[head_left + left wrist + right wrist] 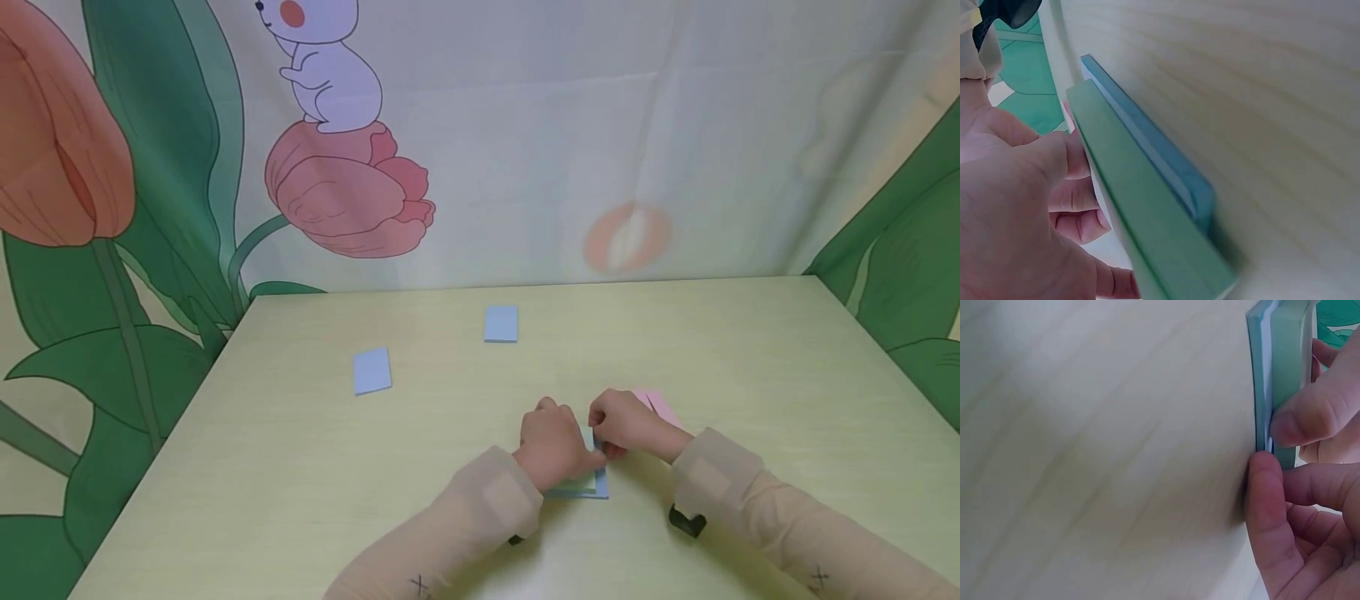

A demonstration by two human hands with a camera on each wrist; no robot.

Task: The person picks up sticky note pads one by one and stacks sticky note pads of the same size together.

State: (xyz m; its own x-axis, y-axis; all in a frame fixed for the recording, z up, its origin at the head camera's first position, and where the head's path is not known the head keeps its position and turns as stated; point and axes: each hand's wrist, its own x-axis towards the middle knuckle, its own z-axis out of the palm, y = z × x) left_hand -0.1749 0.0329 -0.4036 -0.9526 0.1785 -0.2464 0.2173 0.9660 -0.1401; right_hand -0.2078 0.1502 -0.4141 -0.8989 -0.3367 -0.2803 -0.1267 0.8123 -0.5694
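A green sticky note pad (1129,181) lies over a slightly larger blue sticky note pad (602,485) on the table. My left hand (555,443) grips the green pad from above, its thumb (1300,422) along the pad's right side. At the same right side, my right hand (630,423) pinches the edge of the blue pad (1260,381) between thumb and forefinger. Most of the green pad's top is hidden under the left hand in the head view. Pink sticky notes (658,405) lie just behind the right hand, partly covered by it.
Two more blue pads lie farther back on the pale wooden table (262,467): one at the left (372,371), another near the back edge (501,323). A printed curtain (510,167) hangs behind the table.
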